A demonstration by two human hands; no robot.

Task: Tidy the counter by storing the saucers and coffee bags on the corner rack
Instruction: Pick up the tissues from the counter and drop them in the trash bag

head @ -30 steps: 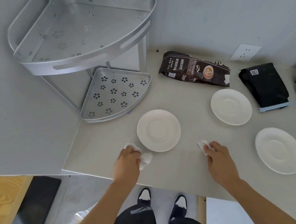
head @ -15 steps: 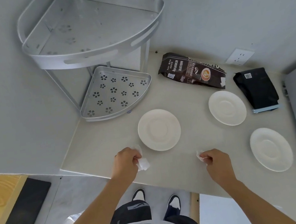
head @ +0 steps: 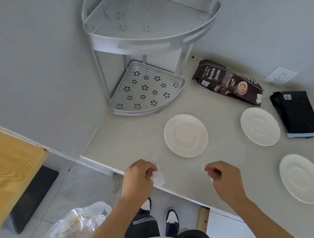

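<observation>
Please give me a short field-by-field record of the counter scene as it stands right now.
saucers: three white, all on the counter: one near the rack, one by the bags, one at right
coffee bags: printed bag and plain black bag, both lying flat on the counter
corner rack: both shelves hold nothing
left hand: closed on crumpled white tissue
right hand: closed on a small white scrap
task progress: nothing stored yet

Both hands, the left hand (head: 139,178) and right hand (head: 226,177), now sit back at the table's (head: 135,139) near edge, each clutching white paper.
</observation>
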